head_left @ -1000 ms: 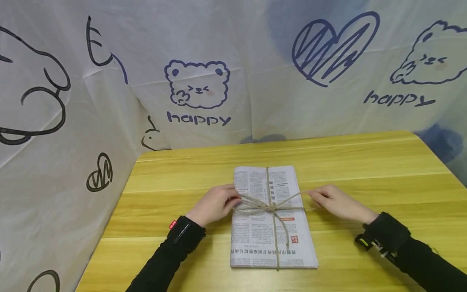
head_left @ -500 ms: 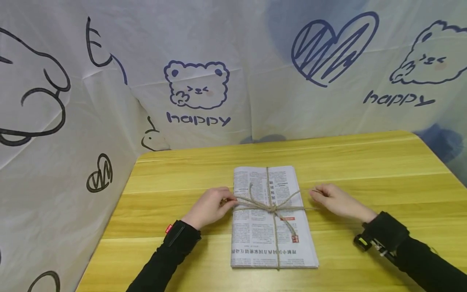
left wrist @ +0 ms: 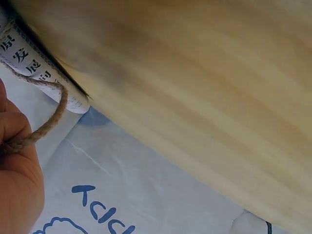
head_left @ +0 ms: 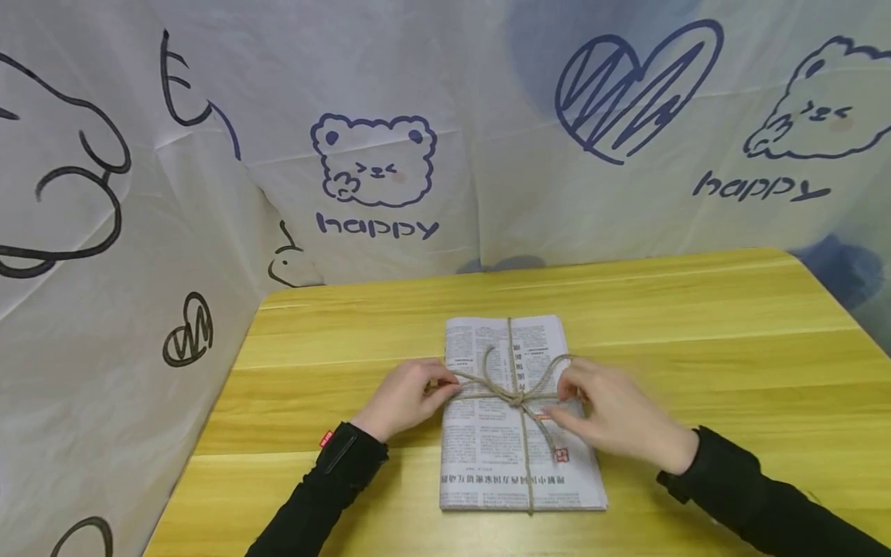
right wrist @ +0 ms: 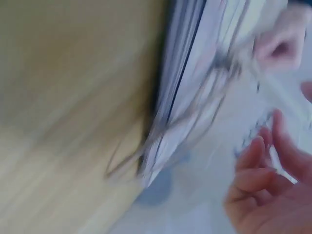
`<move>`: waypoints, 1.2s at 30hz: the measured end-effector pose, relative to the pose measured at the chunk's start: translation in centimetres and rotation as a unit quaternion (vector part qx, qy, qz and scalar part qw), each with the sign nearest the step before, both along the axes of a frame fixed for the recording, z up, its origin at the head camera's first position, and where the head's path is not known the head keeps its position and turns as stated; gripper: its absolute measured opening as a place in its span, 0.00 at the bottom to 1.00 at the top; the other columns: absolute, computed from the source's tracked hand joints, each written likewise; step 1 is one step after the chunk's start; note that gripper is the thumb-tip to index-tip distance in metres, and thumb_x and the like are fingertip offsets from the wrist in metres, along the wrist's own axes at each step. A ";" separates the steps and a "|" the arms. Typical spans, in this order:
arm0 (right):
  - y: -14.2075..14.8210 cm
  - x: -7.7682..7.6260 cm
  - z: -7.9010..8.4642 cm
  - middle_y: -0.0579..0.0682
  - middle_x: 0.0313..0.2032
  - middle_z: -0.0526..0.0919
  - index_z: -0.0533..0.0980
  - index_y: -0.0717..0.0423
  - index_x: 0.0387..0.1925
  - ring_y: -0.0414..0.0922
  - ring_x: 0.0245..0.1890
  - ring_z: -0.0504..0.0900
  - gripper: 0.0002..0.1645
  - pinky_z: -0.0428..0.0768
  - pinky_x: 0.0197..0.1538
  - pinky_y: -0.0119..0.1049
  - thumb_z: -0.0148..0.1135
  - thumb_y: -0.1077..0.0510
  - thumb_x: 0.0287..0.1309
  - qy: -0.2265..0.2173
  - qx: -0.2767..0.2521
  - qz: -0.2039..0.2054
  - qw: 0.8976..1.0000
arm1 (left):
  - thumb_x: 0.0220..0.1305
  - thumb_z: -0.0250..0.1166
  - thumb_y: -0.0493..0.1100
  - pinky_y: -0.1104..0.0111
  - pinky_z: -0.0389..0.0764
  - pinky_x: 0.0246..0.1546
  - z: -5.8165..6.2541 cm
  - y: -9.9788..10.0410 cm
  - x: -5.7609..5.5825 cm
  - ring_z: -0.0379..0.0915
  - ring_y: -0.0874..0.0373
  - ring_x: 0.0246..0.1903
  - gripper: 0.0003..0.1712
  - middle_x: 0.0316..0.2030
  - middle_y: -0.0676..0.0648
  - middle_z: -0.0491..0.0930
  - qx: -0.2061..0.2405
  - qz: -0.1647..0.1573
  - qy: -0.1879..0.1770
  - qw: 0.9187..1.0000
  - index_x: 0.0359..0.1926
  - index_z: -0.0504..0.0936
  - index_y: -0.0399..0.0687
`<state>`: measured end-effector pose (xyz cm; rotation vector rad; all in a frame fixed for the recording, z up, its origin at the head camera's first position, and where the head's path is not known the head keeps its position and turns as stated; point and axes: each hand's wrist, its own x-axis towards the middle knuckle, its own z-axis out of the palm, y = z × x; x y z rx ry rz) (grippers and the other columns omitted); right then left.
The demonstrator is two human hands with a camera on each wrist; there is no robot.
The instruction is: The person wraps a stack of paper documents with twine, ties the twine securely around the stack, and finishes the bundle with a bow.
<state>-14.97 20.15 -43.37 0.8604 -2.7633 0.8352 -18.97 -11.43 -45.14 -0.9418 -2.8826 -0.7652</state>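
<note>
A flat stack of folded newspapers [head_left: 480, 472] lies on the table, with twine [head_left: 527, 464] running lengthwise and across it to a knot [head_left: 517, 399] near the middle. At its left edge my left hand [head_left: 402, 398] pinches a strand of the twine; up close, the twine [left wrist: 57, 113] curves out from between its fingers. My right hand [head_left: 619, 410] hovers over the stack's right side, thumb and fingers spread beside the knot. In the right wrist view this hand [right wrist: 268, 190] shows nothing between its fingers. A twine loop stands to the right of the knot, and loose ends trail from it.
The wood-grain table [head_left: 731, 340] stretches around the stack on all sides. Behind and to the left hangs a white cloth [head_left: 515, 193] with drawn bears, hearts and lettering, meeting the table's edges.
My right hand has let go of the twine at the right and moved left over the newspapers, its fingers spreading. My left hand keeps its pinch, while one loose end now points up left of the knot.
</note>
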 end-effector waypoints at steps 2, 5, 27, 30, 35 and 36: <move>-0.9 0.5 0.0 0.37 0.20 0.72 0.74 0.44 0.23 0.30 0.19 0.65 0.17 0.65 0.25 0.25 0.72 0.46 0.58 -0.044 0.032 0.027 0.998 | 0.68 0.68 0.45 0.76 0.71 0.31 0.1 0.1 0.0 0.70 0.68 0.27 0.05 0.33 0.56 0.85 -0.005 0.000 0.001 1.000 0.39 0.89 0.52; -1.7 0.8 -0.3 0.35 0.15 0.66 0.71 0.43 0.19 0.29 0.15 0.59 0.21 0.58 0.23 0.24 0.71 0.45 0.59 -0.101 0.062 0.045 0.992 | 0.68 0.68 0.45 0.75 0.72 0.31 0.2 0.2 0.1 0.72 0.68 0.28 0.06 0.35 0.56 0.86 -0.013 -0.004 0.002 1.000 0.40 0.89 0.52; 3.2 -0.9 0.1 0.36 0.20 0.63 0.70 0.45 0.21 0.29 0.21 0.59 0.17 0.60 0.28 0.26 0.66 0.58 0.64 -0.190 0.079 0.150 0.967 | 0.71 0.63 0.53 0.75 0.75 0.32 1.3 -0.7 -0.1 0.74 0.70 0.27 0.12 0.33 0.58 0.86 -0.077 -0.049 0.055 0.994 0.39 0.88 0.56; 3.2 -1.3 0.2 0.36 0.19 0.65 0.73 0.45 0.23 0.29 0.19 0.60 0.15 0.61 0.27 0.26 0.65 0.55 0.66 -0.199 0.070 0.134 0.968 | 0.69 0.65 0.57 0.76 0.74 0.30 1.5 -0.4 0.2 0.74 0.71 0.26 0.12 0.34 0.60 0.87 -0.092 -0.056 0.053 0.993 0.40 0.89 0.58; 2.9 -2.2 -0.5 0.39 0.27 0.76 0.78 0.48 0.37 0.31 0.24 0.70 0.05 0.70 0.29 0.27 0.68 0.55 0.64 -0.115 0.068 0.086 0.987 | 0.68 0.66 0.58 0.76 0.73 0.29 1.5 0.6 0.4 0.72 0.71 0.25 0.15 0.32 0.60 0.86 -0.103 -0.055 0.055 0.992 0.44 0.88 0.56; 2.9 -2.3 -0.8 0.40 0.30 0.78 0.78 0.48 0.39 0.32 0.26 0.71 0.07 0.71 0.30 0.28 0.69 0.55 0.62 -0.093 0.076 0.082 0.989 | 0.68 0.66 0.57 0.76 0.74 0.29 1.4 0.9 0.5 0.73 0.70 0.25 0.15 0.32 0.59 0.86 -0.103 -0.058 0.057 0.991 0.45 0.88 0.55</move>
